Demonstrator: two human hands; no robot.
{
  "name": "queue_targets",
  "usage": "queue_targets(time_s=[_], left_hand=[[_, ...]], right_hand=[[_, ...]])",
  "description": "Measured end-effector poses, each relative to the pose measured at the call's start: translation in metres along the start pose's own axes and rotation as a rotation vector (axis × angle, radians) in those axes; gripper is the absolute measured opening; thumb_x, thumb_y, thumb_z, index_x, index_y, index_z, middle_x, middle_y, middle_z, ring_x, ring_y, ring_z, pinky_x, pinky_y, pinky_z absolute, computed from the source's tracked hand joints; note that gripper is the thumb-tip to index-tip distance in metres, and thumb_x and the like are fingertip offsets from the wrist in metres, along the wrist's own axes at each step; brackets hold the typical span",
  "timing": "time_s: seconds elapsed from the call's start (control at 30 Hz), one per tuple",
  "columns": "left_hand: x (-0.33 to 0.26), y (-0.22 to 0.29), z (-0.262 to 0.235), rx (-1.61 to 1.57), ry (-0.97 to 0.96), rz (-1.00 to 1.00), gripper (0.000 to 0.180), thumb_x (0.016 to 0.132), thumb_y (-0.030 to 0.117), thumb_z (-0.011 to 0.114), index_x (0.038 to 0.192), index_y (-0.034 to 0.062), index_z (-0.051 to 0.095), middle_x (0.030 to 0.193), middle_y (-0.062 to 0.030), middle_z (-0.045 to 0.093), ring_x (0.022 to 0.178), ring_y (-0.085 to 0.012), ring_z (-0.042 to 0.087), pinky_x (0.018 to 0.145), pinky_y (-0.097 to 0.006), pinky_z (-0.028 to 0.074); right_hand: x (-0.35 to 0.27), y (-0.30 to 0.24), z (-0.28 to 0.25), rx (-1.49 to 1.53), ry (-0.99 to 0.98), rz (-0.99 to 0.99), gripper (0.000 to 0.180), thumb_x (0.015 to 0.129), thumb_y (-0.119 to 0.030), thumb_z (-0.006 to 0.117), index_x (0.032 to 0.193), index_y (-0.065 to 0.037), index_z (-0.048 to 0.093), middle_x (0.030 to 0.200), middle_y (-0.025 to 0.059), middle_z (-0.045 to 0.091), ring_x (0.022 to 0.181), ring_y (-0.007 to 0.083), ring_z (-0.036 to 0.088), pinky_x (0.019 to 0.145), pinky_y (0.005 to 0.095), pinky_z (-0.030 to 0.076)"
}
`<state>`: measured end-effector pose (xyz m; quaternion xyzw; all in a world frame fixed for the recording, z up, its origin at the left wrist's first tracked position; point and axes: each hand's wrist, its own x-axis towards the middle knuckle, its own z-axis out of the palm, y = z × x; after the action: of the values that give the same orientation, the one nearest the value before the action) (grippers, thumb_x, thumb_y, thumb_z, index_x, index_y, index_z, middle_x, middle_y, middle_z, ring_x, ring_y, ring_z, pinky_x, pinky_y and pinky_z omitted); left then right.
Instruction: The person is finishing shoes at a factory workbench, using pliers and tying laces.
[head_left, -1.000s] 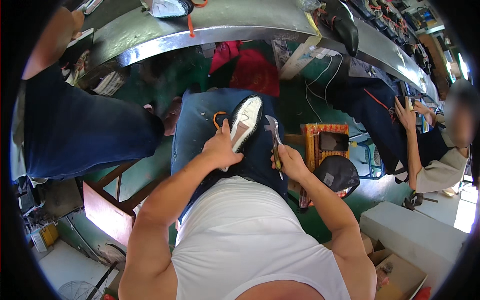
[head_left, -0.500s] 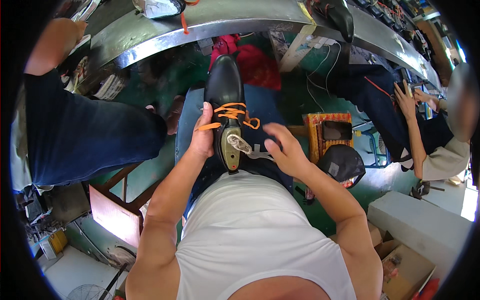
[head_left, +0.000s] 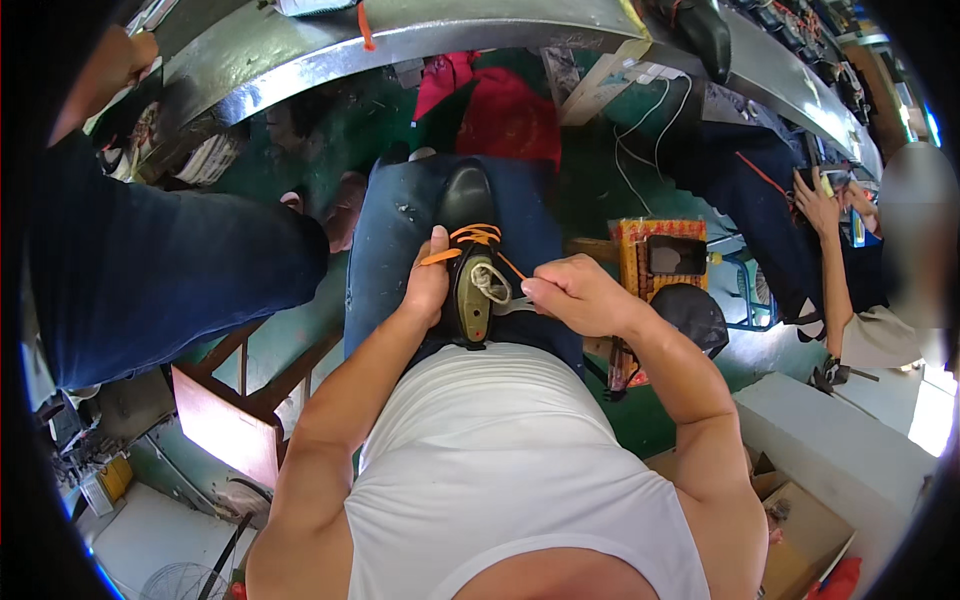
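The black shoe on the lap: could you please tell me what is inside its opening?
Inside the black shoe sits an olive-green last with a pale cord loop on top. How far it reaches toward the toe is covered by the upper and orange laces.

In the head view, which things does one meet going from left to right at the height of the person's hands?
Dark blue trouser leg of a person standing nearby → left hand → black shoe with orange laces → right hand → black cap → a seated co-worker's arm.
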<state>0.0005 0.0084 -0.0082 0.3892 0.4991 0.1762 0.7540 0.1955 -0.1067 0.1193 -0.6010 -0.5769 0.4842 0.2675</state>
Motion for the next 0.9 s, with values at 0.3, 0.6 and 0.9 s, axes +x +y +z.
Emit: queue_targets(time_s=[0.3,0.6,0.9], left_hand=[[-0.056,0.059,-0.017,1.076,0.008,0.510,0.030,0.100,0.014,0.051,0.123,-0.0013,0.062,0.112,-0.0190,0.063,0.097,-0.0330,0.064,0.088,-0.038,0.050],[-0.028,0.052,-0.022,-0.082,0.000,0.115,0.025,0.098,0.020,0.064,0.110,-0.0012,0.069,0.079,-0.0033,0.066,0.060,-0.0056,0.054,0.048,-0.018,0.039],[-0.010,0.092,-0.017,0.193,-0.299,0.043,0.020,0.099,0.014,0.058,0.110,-0.0008,0.066,0.088,-0.0041,0.069,0.064,-0.0048,0.056,0.054,-0.019,0.043]], right_hand=[[0.010,-0.012,-0.018,-0.047,-0.112,-0.171,0.032,0.095,-0.019,0.061,0.070,-0.001,0.051,0.066,0.0152,0.050,0.060,0.0358,0.052,0.055,0.0440,0.040],[0.036,-0.019,-0.063,-0.002,-0.018,-0.205,0.025,0.092,-0.018,0.065,0.075,-0.002,0.058,0.070,0.0113,0.055,0.060,0.0271,0.054,0.054,0.0361,0.041],[0.148,-0.050,-0.054,-0.229,-0.084,-0.494,0.031,0.093,-0.028,0.064,0.074,-0.004,0.060,0.064,0.0123,0.058,0.058,0.0292,0.058,0.054,0.0377,0.043]])
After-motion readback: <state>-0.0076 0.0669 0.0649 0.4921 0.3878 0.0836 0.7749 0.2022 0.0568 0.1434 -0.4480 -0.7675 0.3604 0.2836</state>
